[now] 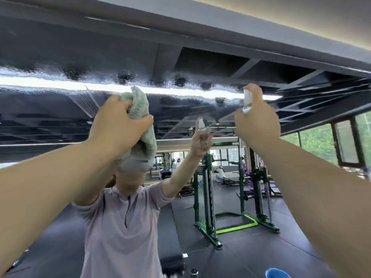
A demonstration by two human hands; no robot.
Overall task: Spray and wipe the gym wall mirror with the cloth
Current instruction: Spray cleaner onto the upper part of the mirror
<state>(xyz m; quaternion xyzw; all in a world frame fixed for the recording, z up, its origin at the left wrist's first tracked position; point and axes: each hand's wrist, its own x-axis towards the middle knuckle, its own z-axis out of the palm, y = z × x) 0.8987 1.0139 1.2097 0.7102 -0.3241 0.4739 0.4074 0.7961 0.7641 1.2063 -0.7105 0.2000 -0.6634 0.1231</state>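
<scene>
Both arms raised high toward the top of the wall mirror (60, 121), elbows nearly straight. Left hand (118, 121) clenched around a bunched green cloth (140, 109) — fingers wrapped over it, the cloth sticking out above and hanging below the fist, up near the glass; contact with the glass can't be confirmed. Right hand (258, 121) closed around a small clear spray bottle (247, 101), held upright, nozzle end poking out above the fist and facing the mirror.

Upper band of the mirror is covered in a wet, beaded film with darker blotches (124, 77), running across just above both hands. Below that the glass shows the person's reflection in a lilac shirt (120, 227) and a green squat rack (208, 197) on the dark gym floor. Windows (345, 143) at right. A blue container rim (278, 272) sits at the bottom edge — only partly in view.
</scene>
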